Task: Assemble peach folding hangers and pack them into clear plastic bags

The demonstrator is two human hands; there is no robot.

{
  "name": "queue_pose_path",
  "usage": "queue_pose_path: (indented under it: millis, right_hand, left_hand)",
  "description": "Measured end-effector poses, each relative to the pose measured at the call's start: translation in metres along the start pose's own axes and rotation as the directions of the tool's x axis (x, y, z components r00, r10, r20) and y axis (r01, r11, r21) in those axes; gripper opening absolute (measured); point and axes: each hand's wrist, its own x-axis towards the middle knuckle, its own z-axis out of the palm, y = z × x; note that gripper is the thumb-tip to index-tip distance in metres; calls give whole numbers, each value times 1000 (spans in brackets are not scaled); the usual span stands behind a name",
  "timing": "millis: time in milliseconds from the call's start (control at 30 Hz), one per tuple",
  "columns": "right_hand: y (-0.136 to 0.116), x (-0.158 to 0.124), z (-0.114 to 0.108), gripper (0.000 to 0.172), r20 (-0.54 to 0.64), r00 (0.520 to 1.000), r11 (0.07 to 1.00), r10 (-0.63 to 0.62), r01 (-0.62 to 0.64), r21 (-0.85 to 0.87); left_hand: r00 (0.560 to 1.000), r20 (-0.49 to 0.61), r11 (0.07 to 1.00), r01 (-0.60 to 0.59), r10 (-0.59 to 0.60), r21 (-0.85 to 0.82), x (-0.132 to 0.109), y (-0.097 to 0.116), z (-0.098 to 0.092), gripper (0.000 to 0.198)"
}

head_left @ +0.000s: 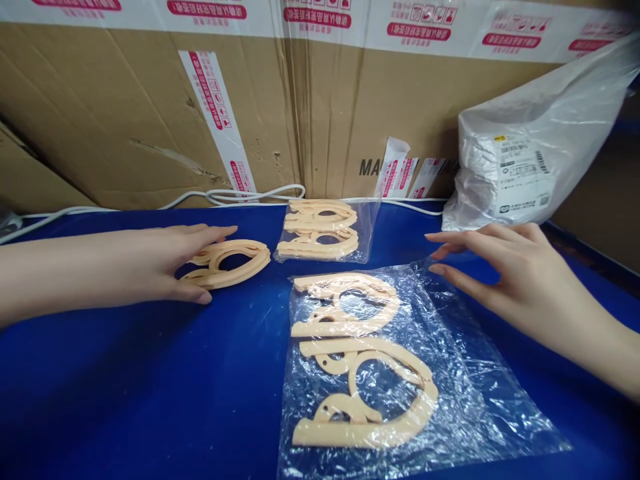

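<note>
My left hand (175,260) is at the left end of a loose folded beige hanger (253,268) on the blue table. Its fingers stretch along the far side and its thumb lies apart on the near side; the palm side is hidden. My right hand (505,267) hovers with fingers and thumb apart by the upper right part of a clear plastic bag (480,393). Nothing shows between them. Two folded beige hangers (425,407) lie flat inside this bag. Behind it is a smaller clear bag (367,233) with folded hangers (345,252) in it.
Cardboard boxes (330,100) with red and white tape stand along the back of the blue table (150,400). A white cable (240,195) runs along their base. At the back right sits a white plastic-wrapped parcel (480,173) with a label.
</note>
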Motion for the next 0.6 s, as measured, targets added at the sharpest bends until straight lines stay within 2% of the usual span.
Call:
queue_pose_path:
  millis: [167, 367, 467, 600]
  right_hand:
    - [-3, 1, 3, 26, 50, 999, 999, 18, -20, 34]
    - [-5, 1, 5, 25, 53, 999, 998, 2, -5, 61]
    - [-5, 1, 4, 24, 40, 999, 998, 16, -18, 64]
    - [-5, 2, 2, 19, -8, 1000, 999, 4, -4, 41]
  left_hand:
    - [999, 38, 999, 22, -21, -26, 2, -8, 0, 74]
    - [997, 21, 993, 71, -69, -94, 3, -12, 1, 75]
    - [996, -24, 993, 83, -85, -90, 5, -12, -2, 76]
    - [990, -139, 998, -5, -4, -62, 3, -1, -3, 78]
